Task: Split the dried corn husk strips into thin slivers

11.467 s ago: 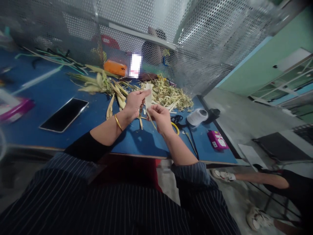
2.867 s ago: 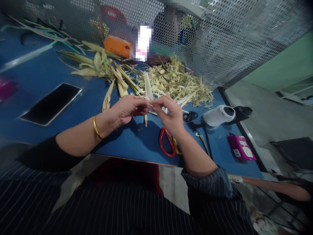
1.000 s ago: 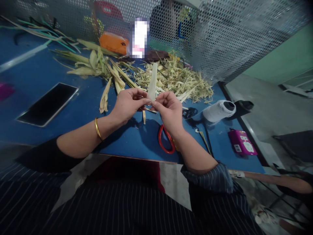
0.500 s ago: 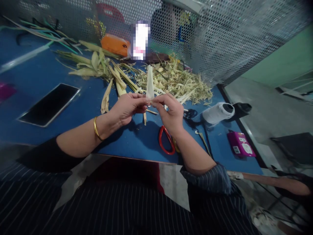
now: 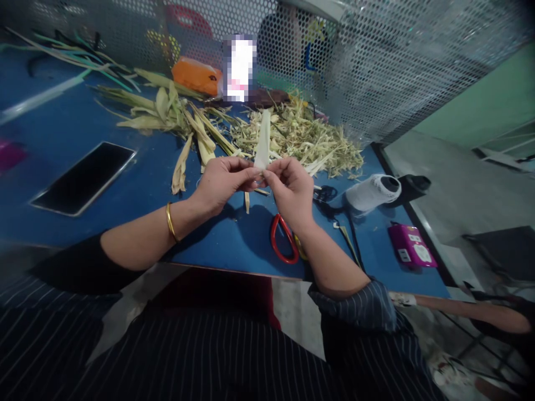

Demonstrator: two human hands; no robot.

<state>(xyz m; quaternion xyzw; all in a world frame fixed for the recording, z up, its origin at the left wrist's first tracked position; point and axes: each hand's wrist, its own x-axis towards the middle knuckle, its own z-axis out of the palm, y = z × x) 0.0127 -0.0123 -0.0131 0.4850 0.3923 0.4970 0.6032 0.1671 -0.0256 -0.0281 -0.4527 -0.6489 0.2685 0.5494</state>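
A pale strip of corn husk (image 5: 263,142) stands upright between my two hands above the blue table (image 5: 125,184). My left hand (image 5: 223,184), with a gold bangle on the wrist, pinches the strip's lower end from the left. My right hand (image 5: 290,189) pinches the same end from the right, fingers curled. The fingertips of both hands meet at the strip's base. Red-handled scissors (image 5: 283,245) lie on the table just below my right wrist.
A heap of shredded husk (image 5: 305,139) and whole husk leaves (image 5: 175,114) lie behind my hands. A black phone (image 5: 83,177) lies at left. A white thread spool (image 5: 374,192), a pink box (image 5: 412,250), an orange case (image 5: 196,77) and a perforated metal screen (image 5: 376,67) are nearby. Another person's leg (image 5: 472,314) shows at right.
The husk strip has tilted slightly to the right and my hands have shifted a little rightward, with both still pinching its base.
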